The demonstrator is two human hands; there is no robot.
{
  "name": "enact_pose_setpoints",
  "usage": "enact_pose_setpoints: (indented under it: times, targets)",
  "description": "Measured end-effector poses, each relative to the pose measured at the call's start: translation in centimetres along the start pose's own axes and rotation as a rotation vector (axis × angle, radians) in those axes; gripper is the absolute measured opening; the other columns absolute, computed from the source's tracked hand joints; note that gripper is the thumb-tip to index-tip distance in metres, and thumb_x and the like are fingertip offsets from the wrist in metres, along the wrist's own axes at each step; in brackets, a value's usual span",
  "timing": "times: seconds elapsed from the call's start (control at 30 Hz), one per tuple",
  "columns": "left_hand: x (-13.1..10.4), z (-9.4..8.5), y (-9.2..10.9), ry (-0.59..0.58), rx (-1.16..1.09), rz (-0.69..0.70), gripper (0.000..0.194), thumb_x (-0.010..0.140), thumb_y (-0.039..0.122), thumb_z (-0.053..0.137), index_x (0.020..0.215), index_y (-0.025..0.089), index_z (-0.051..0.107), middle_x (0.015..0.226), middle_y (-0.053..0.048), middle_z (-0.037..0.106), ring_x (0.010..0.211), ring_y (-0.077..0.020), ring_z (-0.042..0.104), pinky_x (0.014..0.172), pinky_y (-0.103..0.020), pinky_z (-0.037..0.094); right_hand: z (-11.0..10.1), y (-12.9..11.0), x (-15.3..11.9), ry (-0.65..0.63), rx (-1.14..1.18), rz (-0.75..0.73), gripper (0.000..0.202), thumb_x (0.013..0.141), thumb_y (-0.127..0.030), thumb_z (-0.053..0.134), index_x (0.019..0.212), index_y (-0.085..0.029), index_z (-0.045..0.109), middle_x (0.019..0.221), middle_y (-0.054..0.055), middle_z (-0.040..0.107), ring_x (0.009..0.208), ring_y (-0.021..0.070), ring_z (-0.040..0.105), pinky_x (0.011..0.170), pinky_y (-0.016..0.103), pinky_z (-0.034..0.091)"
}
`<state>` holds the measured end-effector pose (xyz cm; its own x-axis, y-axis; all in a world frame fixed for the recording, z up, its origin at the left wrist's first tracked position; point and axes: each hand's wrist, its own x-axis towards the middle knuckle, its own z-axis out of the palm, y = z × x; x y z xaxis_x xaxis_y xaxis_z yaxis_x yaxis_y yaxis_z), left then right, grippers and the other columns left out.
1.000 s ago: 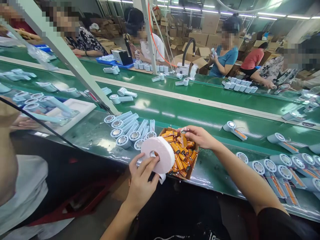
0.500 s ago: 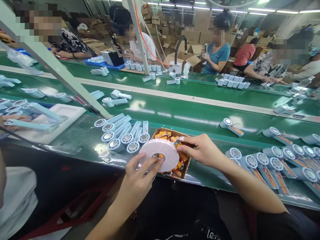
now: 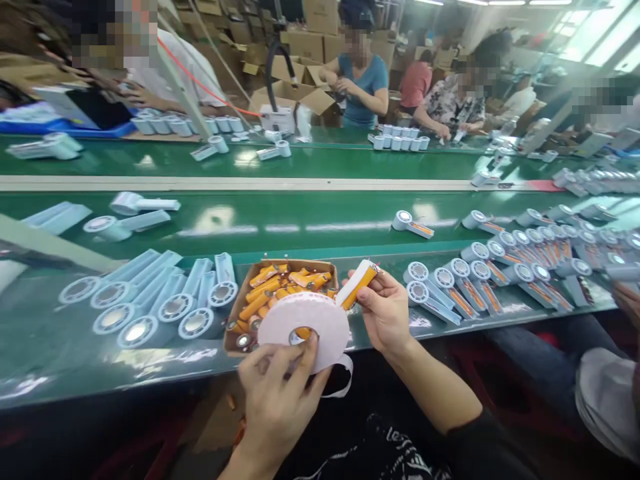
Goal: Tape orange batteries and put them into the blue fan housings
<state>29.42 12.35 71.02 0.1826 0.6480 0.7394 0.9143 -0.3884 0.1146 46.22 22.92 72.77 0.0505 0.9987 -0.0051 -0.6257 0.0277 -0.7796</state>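
My left hand [image 3: 280, 393] grips a wide roll of white double-sided-looking tape [image 3: 330, 333], fingers at its central hole. A loose tape end curls below the roll. In my right hand [image 3: 387, 310], thumb and fingers pinch an orange cylindrical battery [image 3: 363, 288] with a white strip along its side and thin wires at its far end. The battery's lower end is close to the roll's right edge; whether they touch I cannot tell. Behind the roll, a cardboard box [image 3: 231, 345] holds many similar orange batteries, partly hidden by the roll.
Light-blue round-headed housings with handles [image 3: 175, 307] lie left of the box. More housings with orange batteries in their handles [image 3: 463, 293] line the right side. Beyond runs a green conveyor belt [image 3: 300, 237] with scattered housings. Several people work across it; another person's hand [image 3: 627, 297] is at far right.
My right hand has come out of the box with a battery and now holds it up right of the roll. The view has swung right, and the roll remains in my left hand.
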Motion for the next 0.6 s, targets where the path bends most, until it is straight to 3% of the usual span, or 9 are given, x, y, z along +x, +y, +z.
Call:
enact_pose_setpoints:
  times: [0.13, 0.27, 0.43, 0.53, 0.6]
  targets:
    - [0.8, -0.7, -1.2, 0.036, 0.002, 0.033, 0.066, 0.087, 0.021, 0.081, 0.148, 0.022, 0.058, 0.088, -0.007, 0.064, 0.089, -0.0279, 0.056, 0.085, -0.043, 0.043, -2.6, -3.6, 1.0, 0.107, 0.002, -0.185, 0.049, 0.072, -0.041, 0.095, 0.113, -0.027, 0.072, 0.111, 0.004, 0.08, 0.103, 0.025, 0.078, 0.09, 0.042, 0.066]
    - [2.0, 0.1, -1.7, -0.076, -0.064, 0.119, 0.057, 0.088, 0.02, 0.077, 0.143, 0.023, 0.062, 0.089, -0.007, 0.066, 0.089, -0.0266, 0.057, 0.084, -0.041, 0.045, -5.0, -2.8, -1.3, 0.135, 0.016, -0.101, 0.06, 0.069, -0.035, 0.097, 0.12, -0.029, 0.067, 0.108, 0.004, 0.079, 0.103, 0.0268, 0.077, 0.092, 0.047, 0.066]
    - [2.6, 1.0, 2.3, -0.168, -0.144, 0.178, 0.044, 0.086, 0.017, 0.075, 0.13, 0.02, 0.068, 0.089, -0.006, 0.071, 0.094, -0.0266, 0.058, 0.086, -0.039, 0.05, -5.8, -1.1, -3.7, 0.117, 0.019, -0.114, 0.054, 0.072, -0.033, 0.097, 0.114, -0.031, 0.063, 0.104, 0.001, 0.078, 0.097, 0.0249, 0.078, 0.094, 0.049, 0.065]
    - [1.8, 0.8, 4.6, -0.254, -0.205, 0.286, 0.04, 0.088, 0.011, 0.07, 0.127, 0.02, 0.07, 0.09, -0.005, 0.073, 0.09, -0.0228, 0.06, 0.091, -0.038, 0.054, -6.7, -3.9, -1.6, 0.083, -0.051, -0.192, 0.047, 0.074, -0.035, 0.095, 0.108, -0.028, 0.064, 0.101, 0.002, 0.077, 0.094, 0.0227, 0.077, 0.089, 0.044, 0.066]
    - [1.2, 0.7, 4.6, -0.358, -0.273, 0.364, 0.044, 0.089, 0.01, 0.065, 0.131, 0.022, 0.069, 0.093, -0.005, 0.074, 0.088, -0.0204, 0.062, 0.1, -0.041, 0.056, -7.9, -7.2, 1.0, 0.156, -0.093, -0.388, 0.041, 0.077, -0.039, 0.092, 0.105, -0.027, 0.064, 0.105, 0.001, 0.075, 0.099, 0.0203, 0.075, 0.093, 0.041, 0.064]
